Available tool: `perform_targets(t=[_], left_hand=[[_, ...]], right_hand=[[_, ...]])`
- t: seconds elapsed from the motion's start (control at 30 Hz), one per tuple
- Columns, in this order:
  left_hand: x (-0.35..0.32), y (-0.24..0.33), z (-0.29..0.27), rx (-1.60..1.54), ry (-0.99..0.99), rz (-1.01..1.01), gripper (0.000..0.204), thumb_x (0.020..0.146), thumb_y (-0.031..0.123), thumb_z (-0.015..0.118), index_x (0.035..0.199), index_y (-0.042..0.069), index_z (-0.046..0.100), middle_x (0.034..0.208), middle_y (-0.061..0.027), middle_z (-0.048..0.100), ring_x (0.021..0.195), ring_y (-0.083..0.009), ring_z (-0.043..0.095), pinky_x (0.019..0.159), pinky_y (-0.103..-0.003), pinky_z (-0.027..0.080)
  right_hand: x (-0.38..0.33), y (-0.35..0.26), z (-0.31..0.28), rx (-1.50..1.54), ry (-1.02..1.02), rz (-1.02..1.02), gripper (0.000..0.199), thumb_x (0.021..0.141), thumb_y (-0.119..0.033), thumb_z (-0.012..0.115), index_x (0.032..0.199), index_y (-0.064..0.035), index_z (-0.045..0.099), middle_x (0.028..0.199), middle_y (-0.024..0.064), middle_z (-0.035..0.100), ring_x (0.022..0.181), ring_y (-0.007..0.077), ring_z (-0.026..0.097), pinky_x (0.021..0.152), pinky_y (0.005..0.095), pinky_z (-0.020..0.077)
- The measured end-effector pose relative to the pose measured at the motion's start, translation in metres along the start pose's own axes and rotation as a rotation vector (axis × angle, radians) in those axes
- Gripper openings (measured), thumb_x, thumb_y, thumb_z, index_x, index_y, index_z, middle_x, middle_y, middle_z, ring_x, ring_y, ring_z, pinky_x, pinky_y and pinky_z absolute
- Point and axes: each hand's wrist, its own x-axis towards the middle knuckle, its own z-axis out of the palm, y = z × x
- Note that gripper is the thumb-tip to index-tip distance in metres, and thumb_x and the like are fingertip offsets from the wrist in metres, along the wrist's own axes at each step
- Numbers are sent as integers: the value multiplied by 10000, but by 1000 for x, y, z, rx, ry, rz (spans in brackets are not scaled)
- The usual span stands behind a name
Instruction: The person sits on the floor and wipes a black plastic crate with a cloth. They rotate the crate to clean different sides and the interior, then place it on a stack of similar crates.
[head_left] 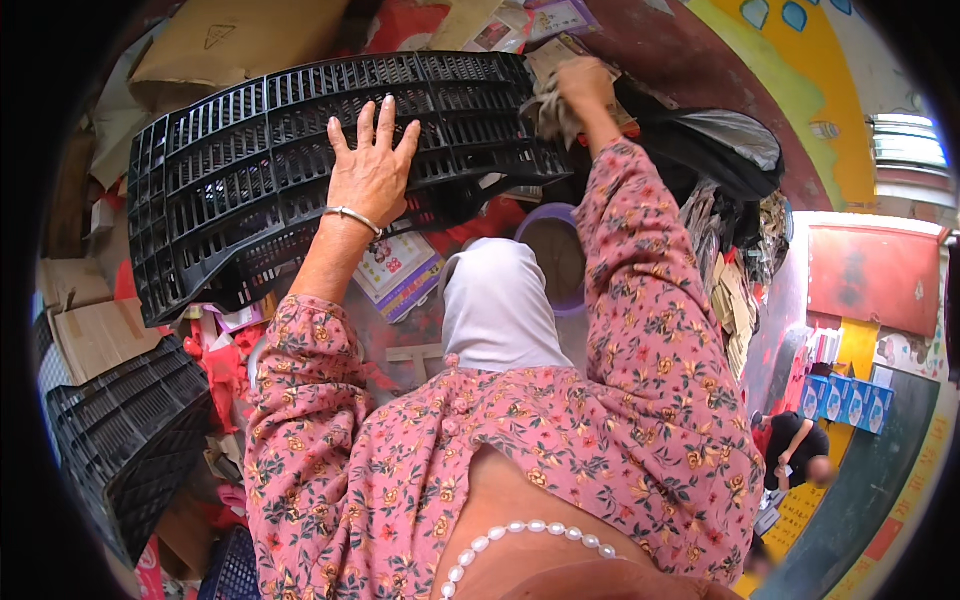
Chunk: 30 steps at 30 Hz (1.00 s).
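Note:
A large black plastic crate (270, 150) with slotted sides lies tilted across the top of the view. My left hand (372, 165), wearing a bracelet on its wrist, rests on the slats with the fingers spread. At the crate's right end, my right hand (584, 84) is closed around a crumpled grey-brown rag (553, 112), which touches the crate's edge. The fingertips of that hand are partly hidden by the rag.
A purple-rimmed tub (573, 214) and a flat purple-and-white package (400, 270) lie below the crate. Another black crate (130, 410) and a cardboard box (100, 335) stand at left. Black bags (715, 150) are at right. Farther right, a person (796, 448) bends beside blue boxes (846, 402).

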Motion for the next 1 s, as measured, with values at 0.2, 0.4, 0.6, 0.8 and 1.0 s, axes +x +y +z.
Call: perform_targets(t=[0.2, 0.4, 0.6, 0.8, 1.0], left_hand=[[-1, 2, 2, -2, 4, 6, 632, 693, 134, 589, 1292, 148, 387, 1392, -168, 245, 1278, -334, 247, 967, -621, 176], [1, 7, 3, 5, 20, 28, 641, 688, 143, 593, 1294, 158, 386, 1394, -159, 249, 1280, -331, 247, 966, -617, 180], [-6, 1, -2, 26, -2, -4, 657, 663, 166, 619, 1282, 165, 400, 1394, -150, 252, 1279, -325, 248, 964, -614, 185], [-7, 5, 6, -33, 62, 16, 596, 697, 148, 580, 1270, 135, 415, 1382, -172, 267, 1275, -342, 252, 969, -621, 162], [-10, 7, 6, -35, 55, 6, 588, 696, 156, 587, 1261, 134, 427, 1376, -177, 270, 1273, -344, 252, 970, -624, 158]], right_hand=[[40, 28, -32, 254, 417, -262, 248, 785, -295, 547, 810, -69, 645, 834, 153, 604, 797, 320, 579, 699, 388, 454], [-24, 13, 8, 302, 126, -709, 265, 772, -347, 592, 916, -129, 633, 895, 118, 578, 912, 298, 554, 797, 360, 431], [-89, 14, 5, 95, -89, -483, 278, 759, -245, 577, 1030, -180, 584, 1038, 112, 501, 908, 316, 547, 756, 391, 448], [-104, 74, -53, -150, -269, -545, 233, 720, -159, 568, 940, -119, 630, 952, 99, 563, 869, 286, 573, 735, 360, 457], [-46, 53, -59, 110, 156, -447, 281, 730, -286, 574, 943, -115, 645, 885, 123, 584, 822, 302, 576, 701, 380, 454]])
